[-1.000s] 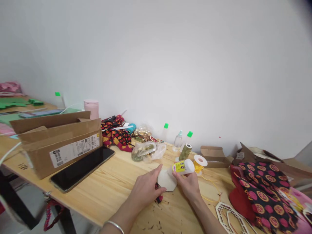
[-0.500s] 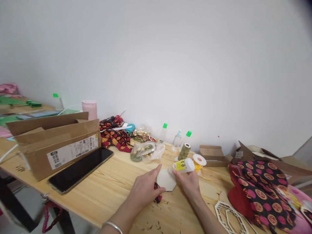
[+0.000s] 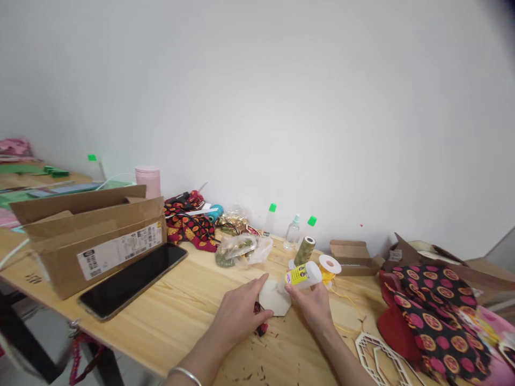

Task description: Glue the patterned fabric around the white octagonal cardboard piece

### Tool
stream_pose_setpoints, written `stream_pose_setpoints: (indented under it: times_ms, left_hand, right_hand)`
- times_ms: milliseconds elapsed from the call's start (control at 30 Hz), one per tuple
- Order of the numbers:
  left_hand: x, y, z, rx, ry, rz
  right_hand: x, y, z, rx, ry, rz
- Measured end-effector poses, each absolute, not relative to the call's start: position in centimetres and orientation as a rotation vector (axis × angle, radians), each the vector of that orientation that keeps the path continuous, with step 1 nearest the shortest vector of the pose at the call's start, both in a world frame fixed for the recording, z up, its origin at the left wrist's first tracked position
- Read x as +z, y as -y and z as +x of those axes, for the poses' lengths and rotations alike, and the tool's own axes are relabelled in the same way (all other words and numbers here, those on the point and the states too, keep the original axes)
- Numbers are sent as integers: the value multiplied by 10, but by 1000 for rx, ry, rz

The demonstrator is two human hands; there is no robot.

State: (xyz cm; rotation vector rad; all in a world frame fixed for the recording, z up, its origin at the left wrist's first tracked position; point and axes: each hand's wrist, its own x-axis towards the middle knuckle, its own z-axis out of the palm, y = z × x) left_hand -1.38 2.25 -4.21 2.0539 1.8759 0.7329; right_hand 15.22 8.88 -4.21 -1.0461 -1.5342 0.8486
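My right hand (image 3: pixel 316 306) is closed around a glue stick (image 3: pixel 298 275), a white tube with a yellow label. It is tilted, its lower left end at the upper right part of a pale octagonal board (image 3: pixel 273 298). Whether that end touches the board, I cannot tell. My left hand (image 3: pixel 241 304) grips the board's left edge, thumb at the lower edge and index finger along the upper left. Beneath the left hand, a scrap of dark red patterned fabric (image 3: pixel 261 328) pokes out. A silver bangle (image 3: pixel 185 373) circles the left wrist.
A phone (image 3: pixel 134 279) lies beside a cardboard box (image 3: pixel 60 268) on the left. Behind my hands are plastic bags (image 3: pixel 245 250), a clear spray bottle (image 3: pixel 292 236), a green thread spool (image 3: pixel 304 251) and a yellow thread spool (image 3: pixel 330 265). Patterned fabric (image 3: pixel 438 316) and a lattice frame (image 3: pixel 380 356) lie right.
The glue stick has turned slightly in my right hand and shifted a little over the board. My left hand and the board have barely moved.
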Motion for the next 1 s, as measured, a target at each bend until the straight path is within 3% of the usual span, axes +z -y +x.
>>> stream_pose_setpoints:
  times_ms: [1000]
  left_hand:
    - [-41,-22,-14,749,-1850,2058]
  right_hand:
    - [-56,-99,155,857,1522,-1018]
